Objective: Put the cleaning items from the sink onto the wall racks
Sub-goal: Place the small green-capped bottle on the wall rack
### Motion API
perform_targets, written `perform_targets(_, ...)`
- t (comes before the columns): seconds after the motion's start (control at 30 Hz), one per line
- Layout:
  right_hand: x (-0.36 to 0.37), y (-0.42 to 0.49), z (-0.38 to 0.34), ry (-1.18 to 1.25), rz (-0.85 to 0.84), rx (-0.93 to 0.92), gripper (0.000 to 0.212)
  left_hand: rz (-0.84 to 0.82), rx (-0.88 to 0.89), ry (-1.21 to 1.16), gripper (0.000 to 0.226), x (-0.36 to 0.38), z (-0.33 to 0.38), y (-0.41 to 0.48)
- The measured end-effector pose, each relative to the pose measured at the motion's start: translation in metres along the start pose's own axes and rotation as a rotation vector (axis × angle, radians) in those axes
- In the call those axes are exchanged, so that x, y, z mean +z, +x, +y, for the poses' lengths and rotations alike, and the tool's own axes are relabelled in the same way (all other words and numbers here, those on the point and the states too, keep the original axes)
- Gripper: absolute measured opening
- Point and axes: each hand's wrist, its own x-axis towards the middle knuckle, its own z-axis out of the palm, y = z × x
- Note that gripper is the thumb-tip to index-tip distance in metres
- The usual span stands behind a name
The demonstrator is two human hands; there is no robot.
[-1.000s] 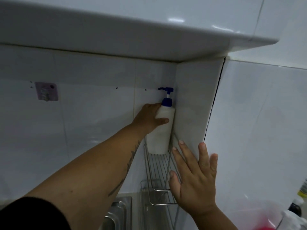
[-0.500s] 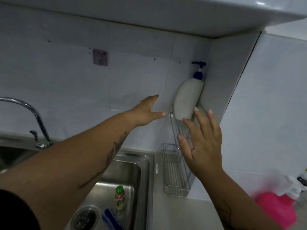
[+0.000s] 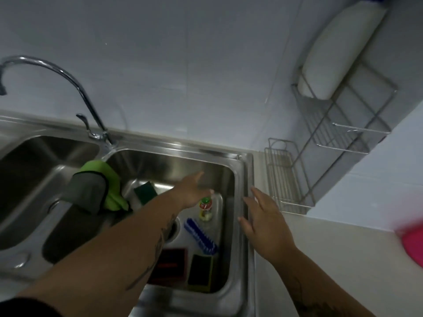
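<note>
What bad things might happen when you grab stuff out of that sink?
The small green-capped bottle stands upright just under the open left hand; a bump might tip it over onto the blue brush. The white pump bottle sits at the outer end of the upper wall rack and looks tilted, so loading more items beside it might knock it off.

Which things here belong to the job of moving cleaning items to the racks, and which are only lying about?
Job: small bottle, blue brush, green sponge, dark sponge, red pad, cloths, wall racks, white pump bottle already racked, both hands open: left hand, right hand.

Lying about: faucet, pink object.
</note>
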Motion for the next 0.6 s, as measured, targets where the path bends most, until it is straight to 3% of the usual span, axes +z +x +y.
perform_targets(0.2, 0.063, -0.005, 0.02, -0.095, -0.25, 0.21, 0.082, -0.094, -0.067, 0.049, 0.091, 0.024, -0.051, 0.026)
perform_targets(0.4, 0.07, -0.005, 0.02, -0.123, -0.231, 0.262, 0.084, -0.101, -0.033, 0.066, 0.079, 0.05, -0.067, 0.063)
perform_targets(0.6, 0.071, -0.005, 0.017, -0.111, -0.251, 0.281, 0.081, -0.047, -0.016, -0.114, 0.057, 0.076, -0.079, 0.083)
